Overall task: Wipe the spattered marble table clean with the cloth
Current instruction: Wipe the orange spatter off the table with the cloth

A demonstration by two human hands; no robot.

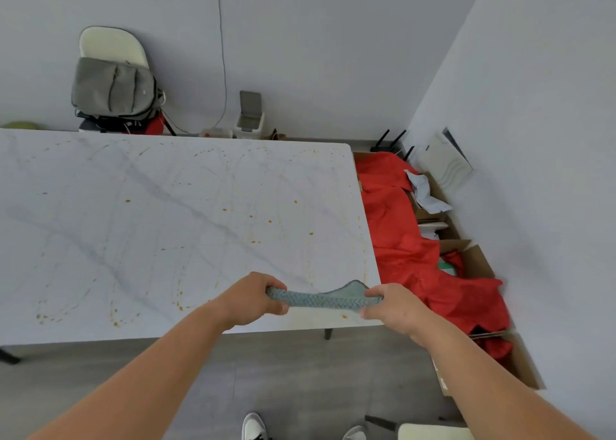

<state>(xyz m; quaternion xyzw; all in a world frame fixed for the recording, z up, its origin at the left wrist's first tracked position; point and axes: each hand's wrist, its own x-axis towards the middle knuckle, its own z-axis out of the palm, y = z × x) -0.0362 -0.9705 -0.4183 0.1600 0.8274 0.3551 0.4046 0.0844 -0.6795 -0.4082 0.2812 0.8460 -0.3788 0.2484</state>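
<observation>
One cloth [321, 299], blue-grey and knobbly in texture, is stretched sideways between two hands above the near right corner of the table [100, 206]. The left hand [251, 298] grips the cloth's left end, fingers curled tightly round it with the thumb on top. The right hand [391, 308] grips the right end the same way, its fingers wrapped round the bunched fabric. Between them the cloth hangs as a narrow folded band, with one edge peaking up near the right hand. Whether it touches the tabletop cannot be told.

The single table is white marble with grey veins, and many small orange-brown spatters are scattered over it, some as dots and some as faint looping trails; one spot lies just under the cloth by the near edge.

Right of the table, a heap of red fabric [410, 239] spills over several cardboard boxes [480, 259] along the right wall. At the far left, one pale chair [113, 44] stands against the far wall with one grey backpack [115, 87] on it. A small white bin [250, 119] with its lid raised sits on the floor by the far wall. Two shoes [255, 426] show on the grey floor at the near edge.
</observation>
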